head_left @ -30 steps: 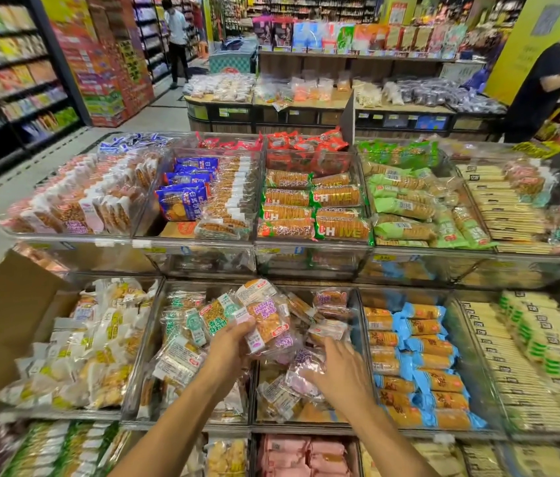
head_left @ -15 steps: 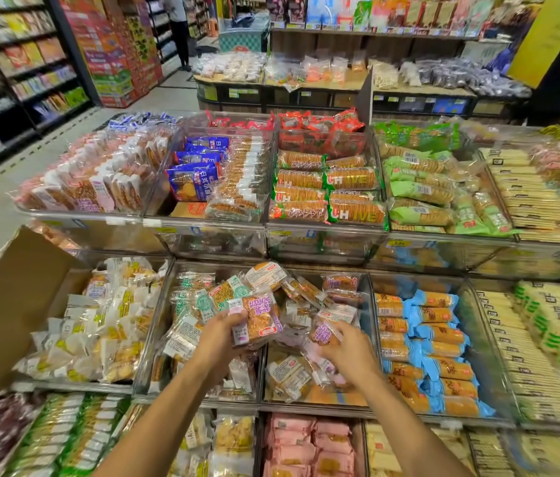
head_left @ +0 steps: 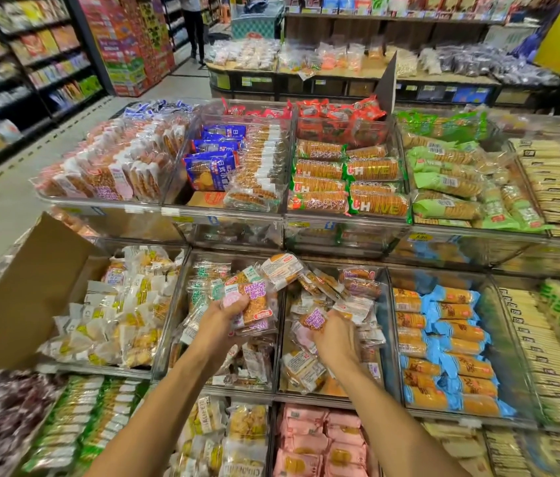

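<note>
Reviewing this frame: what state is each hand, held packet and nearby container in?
left hand, grips the packet bundle
packet bundle, fanned, held above the clear bin
right hand, pinches the purple-label packet
purple-label packet, held over the loose pile
cardboard box, open, flap up

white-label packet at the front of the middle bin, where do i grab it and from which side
Probably by its two long edges, coming from above: the white-label packet lies label up on the pile, and the bin wall blocks a frontal approach. The right hand is nearest but already pinches a purple-label packet.
</note>
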A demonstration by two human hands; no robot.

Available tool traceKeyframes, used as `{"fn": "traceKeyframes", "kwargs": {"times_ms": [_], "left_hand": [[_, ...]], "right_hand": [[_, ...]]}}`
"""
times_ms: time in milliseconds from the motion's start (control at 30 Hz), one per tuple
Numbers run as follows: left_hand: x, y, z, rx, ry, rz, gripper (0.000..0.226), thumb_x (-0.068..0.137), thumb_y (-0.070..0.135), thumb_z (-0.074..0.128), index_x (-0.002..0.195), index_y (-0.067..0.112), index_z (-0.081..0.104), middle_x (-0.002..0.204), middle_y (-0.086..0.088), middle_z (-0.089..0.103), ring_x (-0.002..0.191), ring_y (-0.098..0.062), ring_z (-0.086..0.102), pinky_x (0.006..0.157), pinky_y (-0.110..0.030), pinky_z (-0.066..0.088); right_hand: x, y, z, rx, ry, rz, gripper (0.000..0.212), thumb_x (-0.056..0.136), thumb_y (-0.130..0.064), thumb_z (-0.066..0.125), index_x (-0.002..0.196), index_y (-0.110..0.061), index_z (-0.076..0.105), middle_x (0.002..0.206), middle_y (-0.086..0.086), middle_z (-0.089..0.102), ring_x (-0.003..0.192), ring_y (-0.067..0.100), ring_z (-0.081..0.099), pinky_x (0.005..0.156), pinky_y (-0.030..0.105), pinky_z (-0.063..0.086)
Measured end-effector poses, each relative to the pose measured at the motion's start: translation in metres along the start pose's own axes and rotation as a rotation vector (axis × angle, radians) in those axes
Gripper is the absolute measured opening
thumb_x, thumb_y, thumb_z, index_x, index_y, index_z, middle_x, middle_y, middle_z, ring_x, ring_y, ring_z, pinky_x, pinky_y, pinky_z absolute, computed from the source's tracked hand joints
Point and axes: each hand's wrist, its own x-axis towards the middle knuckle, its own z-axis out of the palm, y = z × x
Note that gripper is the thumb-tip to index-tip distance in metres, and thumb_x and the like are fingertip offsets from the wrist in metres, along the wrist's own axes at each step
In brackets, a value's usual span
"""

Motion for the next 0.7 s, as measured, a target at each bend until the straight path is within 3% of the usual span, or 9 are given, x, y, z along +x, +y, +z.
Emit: {"fn": "traceKeyframes", "kwargs": {"times_ms": [67, 167, 300, 433, 533, 633, 700], "left_hand": [[-0.002, 0.001, -0.002, 0.003, -0.011, 0.007, 0.042, 0.101, 0.023, 0.066, 0.134, -0.001, 0.056, 0.115, -0.018, 0.076, 0.098, -0.03, 0.075, 0.083, -0.046, 0.058], [-0.005, 0.0, -0.002, 0.0, -0.01, 0.002, 0.047, 0.099, 0.022, 0.068, 0.136, -0.001, 0.052, 0.112, -0.016, 0.077, 0.1, -0.03, 0.076, 0.091, -0.05, 0.058], [-0.006, -0.005, 0.0, 0.011, -0.019, -0.009, 0.052, 0.099, 0.021, 0.069, 0.14, -0.003, 0.047, 0.111, -0.015, 0.077, 0.099, -0.028, 0.076, 0.095, -0.051, 0.057], [-0.005, -0.005, -0.002, 0.019, -0.033, -0.019, 0.039, 0.1, 0.019, 0.067, 0.133, 0.004, 0.055, 0.117, -0.018, 0.075, 0.095, -0.029, 0.076, 0.078, -0.04, 0.06], [-0.006, -0.005, -0.004, 0.005, -0.03, -0.017, 0.037, 0.1, 0.019, 0.067, 0.132, 0.006, 0.054, 0.119, -0.019, 0.074, 0.095, -0.029, 0.076, 0.08, -0.041, 0.06], [-0.007, -0.005, -0.004, 0.002, -0.028, -0.014, 0.036, 0.1, 0.018, 0.067, 0.132, 0.006, 0.053, 0.117, -0.019, 0.075, 0.097, -0.031, 0.076, 0.079, -0.042, 0.06], [-0.007, -0.004, -0.003, 0.006, -0.034, -0.008, 0.036, 0.1, 0.018, 0.068, 0.132, 0.006, 0.054, 0.117, -0.019, 0.075, 0.1, -0.033, 0.075, 0.081, -0.044, 0.06]], "right_hand": [[0.003, -0.005, -0.003, 0.024, -0.042, 0.065, 0.051, 0.093, -0.037, 0.078, 0.13, -0.007, 0.059, 0.083, -0.001, 0.063, 0.069, 0.015, 0.066, 0.052, 0.027, 0.042], [0.008, -0.011, -0.006, 0.064, -0.061, 0.116, 0.058, 0.092, -0.04, 0.078, 0.137, -0.01, 0.055, 0.095, 0.003, 0.066, 0.078, 0.018, 0.065, 0.056, 0.03, 0.043], [0.016, -0.006, -0.003, 0.173, -0.069, 0.145, 0.063, 0.088, -0.037, 0.083, 0.138, -0.01, 0.055, 0.114, 0.006, 0.069, 0.097, 0.024, 0.068, 0.083, 0.042, 0.057], [0.023, 0.007, -0.013, 0.53, -0.085, 0.243, 0.09, 0.087, -0.024, 0.086, 0.16, -0.011, 0.035, 0.16, 0.012, 0.045, 0.141, 0.035, 0.05, 0.115, 0.05, 0.044], [0.026, 0.013, -0.019, 0.709, -0.217, 0.294, 0.091, 0.089, -0.018, 0.084, 0.162, -0.009, 0.03, 0.157, 0.014, 0.047, 0.132, 0.032, 0.054, 0.109, 0.047, 0.049], [0.025, 0.013, -0.021, 0.809, -0.264, 0.341, 0.077, 0.09, -0.019, 0.082, 0.154, -0.006, 0.042, 0.139, 0.015, 0.062, 0.12, 0.03, 0.063, 0.092, 0.04, 0.058], [0.02, 0.008, -0.018, 0.805, -0.247, 0.343, 0.074, 0.093, -0.02, 0.079, 0.155, -0.008, 0.04, 0.146, 0.015, 0.056, 0.124, 0.032, 0.06, 0.091, 0.04, 0.058]]}}
